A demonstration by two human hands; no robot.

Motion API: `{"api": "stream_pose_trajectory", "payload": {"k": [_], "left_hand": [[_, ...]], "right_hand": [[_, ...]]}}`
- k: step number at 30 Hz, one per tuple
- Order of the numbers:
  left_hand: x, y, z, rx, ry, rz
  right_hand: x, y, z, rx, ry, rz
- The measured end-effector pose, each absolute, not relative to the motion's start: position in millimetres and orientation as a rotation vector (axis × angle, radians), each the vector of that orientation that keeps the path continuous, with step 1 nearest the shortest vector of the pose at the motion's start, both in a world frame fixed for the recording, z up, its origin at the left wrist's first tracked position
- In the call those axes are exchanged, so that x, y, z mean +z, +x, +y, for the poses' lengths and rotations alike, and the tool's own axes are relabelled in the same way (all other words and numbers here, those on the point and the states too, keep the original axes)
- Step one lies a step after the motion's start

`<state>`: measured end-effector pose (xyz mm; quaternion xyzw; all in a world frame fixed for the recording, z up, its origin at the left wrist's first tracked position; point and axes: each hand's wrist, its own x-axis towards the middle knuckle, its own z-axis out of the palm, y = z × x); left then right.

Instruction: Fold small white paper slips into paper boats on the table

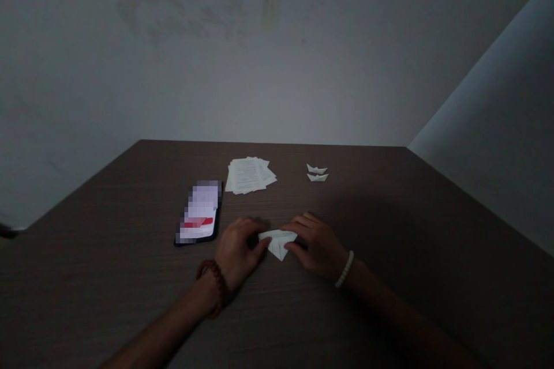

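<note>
A small folded piece of white paper [278, 243] lies on the dark wooden table [389, 230] between my two hands. My left hand [238, 251], with a reddish bead bracelet at the wrist, pinches the paper's left side with curled fingers. My right hand [315, 245], wearing a white bead bracelet, pinches the right side with its fingers curled over the edge. The paper's point faces down toward me.
A phone [199, 213] with a lit screen lies left of my hands. Behind it sits a fanned stack of printed sheets [249, 175]. Two small folded paper boats [317, 173] rest further back right. Grey walls stand behind and to the right of the table.
</note>
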<state>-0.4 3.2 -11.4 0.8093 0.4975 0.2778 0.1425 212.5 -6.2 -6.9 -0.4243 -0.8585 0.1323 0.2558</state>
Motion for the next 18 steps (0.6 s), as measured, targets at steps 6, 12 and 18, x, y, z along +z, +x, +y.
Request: {"api": "stream_pose_trajectory", "payload": {"k": [6, 12, 18], "left_hand": [[-7.9, -3.5, 7.2, 0.783, 2.313, 1.441], [-11.3, -4.7, 4.5, 0.738, 2.464, 1.482], [-8.6, -5.5, 2.1, 0.665, 2.508, 1.581]], "right_hand": [[-8.1, 212.2, -5.0, 0.351, -1.178, -2.314], [-8.0, 212.8, -5.1, 0.356, -1.189, -2.310], [-8.2, 213.1, -5.9, 0.350, -1.196, -2.302]]}}
